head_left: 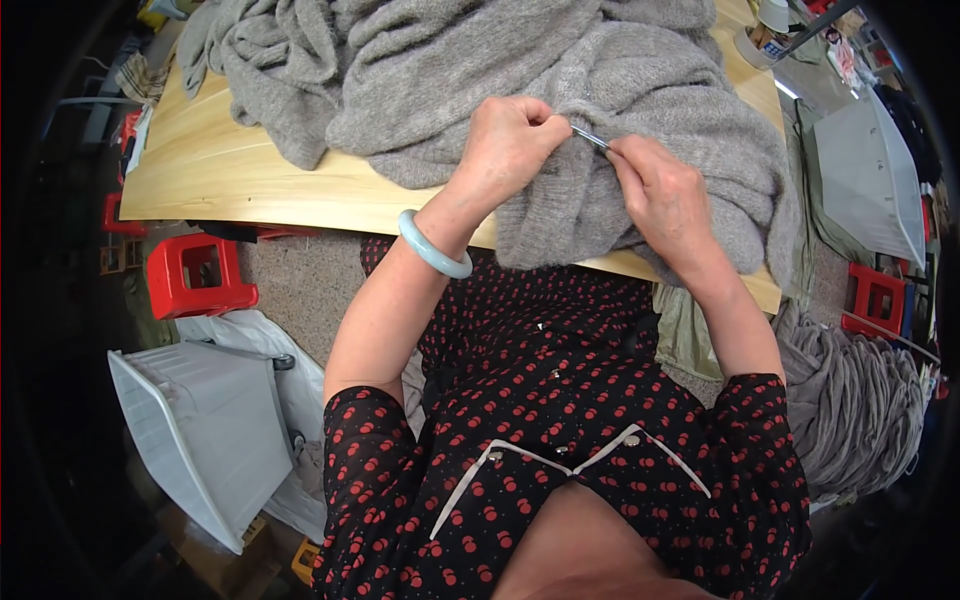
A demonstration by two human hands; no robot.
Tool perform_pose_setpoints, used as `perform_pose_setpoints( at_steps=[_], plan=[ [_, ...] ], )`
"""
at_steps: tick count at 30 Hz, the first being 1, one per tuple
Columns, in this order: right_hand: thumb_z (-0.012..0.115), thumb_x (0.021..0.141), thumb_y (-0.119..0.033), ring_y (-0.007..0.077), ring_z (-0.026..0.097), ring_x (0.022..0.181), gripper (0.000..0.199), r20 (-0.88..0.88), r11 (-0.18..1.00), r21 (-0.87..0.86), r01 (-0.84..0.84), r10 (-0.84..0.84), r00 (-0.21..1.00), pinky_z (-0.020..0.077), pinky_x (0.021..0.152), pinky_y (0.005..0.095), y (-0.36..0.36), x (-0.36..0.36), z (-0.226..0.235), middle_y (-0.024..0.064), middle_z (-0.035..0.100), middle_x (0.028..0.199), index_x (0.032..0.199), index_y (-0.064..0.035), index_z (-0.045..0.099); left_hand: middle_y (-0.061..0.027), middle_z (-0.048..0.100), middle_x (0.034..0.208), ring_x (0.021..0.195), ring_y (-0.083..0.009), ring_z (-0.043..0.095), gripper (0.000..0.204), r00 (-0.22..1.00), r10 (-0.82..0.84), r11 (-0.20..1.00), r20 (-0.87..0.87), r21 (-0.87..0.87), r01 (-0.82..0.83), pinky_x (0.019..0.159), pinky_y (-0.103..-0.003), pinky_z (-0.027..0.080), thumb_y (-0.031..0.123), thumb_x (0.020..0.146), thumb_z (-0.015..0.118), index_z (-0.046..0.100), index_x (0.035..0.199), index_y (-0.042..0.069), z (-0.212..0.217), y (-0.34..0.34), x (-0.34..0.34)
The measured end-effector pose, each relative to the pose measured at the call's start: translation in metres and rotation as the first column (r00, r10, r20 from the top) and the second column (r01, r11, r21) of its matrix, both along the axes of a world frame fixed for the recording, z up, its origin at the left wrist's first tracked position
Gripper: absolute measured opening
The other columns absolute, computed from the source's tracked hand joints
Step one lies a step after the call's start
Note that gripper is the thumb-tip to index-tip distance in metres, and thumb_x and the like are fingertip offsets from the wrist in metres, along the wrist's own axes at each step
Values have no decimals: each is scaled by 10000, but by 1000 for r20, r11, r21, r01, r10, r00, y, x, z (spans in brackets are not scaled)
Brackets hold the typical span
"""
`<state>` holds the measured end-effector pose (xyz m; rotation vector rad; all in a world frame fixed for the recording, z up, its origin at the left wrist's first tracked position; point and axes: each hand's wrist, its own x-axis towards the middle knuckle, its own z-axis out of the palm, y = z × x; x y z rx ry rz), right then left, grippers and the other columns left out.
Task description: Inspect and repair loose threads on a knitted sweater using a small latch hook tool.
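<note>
Fuzzy grey knitwear [430, 90] lies heaped and folded across the wooden table, one part draping over its near edge. My left hand [510, 145] is closed in a pinch on the knit, with thumb and forefinger together at a fold. Between my two hands shows a slim metal tool [590, 136], like a needle or hook, its tip hidden at the left fingertips. My right hand [665, 195] grips its other end, resting close above the knit. A pale blue bangle [434, 246] circles my left wrist.
The wooden table [215, 180] ends just before my body. Red stools [165, 278] stand on both sides. A grey wheeled bin [210, 420] lies tipped at left; another pale bin [870, 175] is at right, above piled grey knit [850, 400]. A container [760, 47] sits by the far right corner.
</note>
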<state>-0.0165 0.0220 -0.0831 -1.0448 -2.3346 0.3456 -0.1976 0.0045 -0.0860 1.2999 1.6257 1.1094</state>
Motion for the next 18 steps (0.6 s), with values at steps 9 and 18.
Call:
perform_pose_setpoints(
  at_steps=[9,18],
  plan=[
    [580,784,-70,275,588,644,84,38,991,133,-14,9,999,462,540,336,2,3,-10,94,587,757,868,-66,576,0,503,505,487,-45,421,178,997,12,1000,-71,-14,-13,435,-227,332,114,735,557,588,623,-21,-5,4,5],
    [590,771,-57,261,584,632,95,-48,985,175,11,-2,999,462,540,326,5,4,-19,83,592,759,866,-64,592,-151,537,518,483,-165,526,211,983,84,994,-165,78,-72,513,-317,435,174,671,612,588,620,-29,-12,10,8]
  ],
)
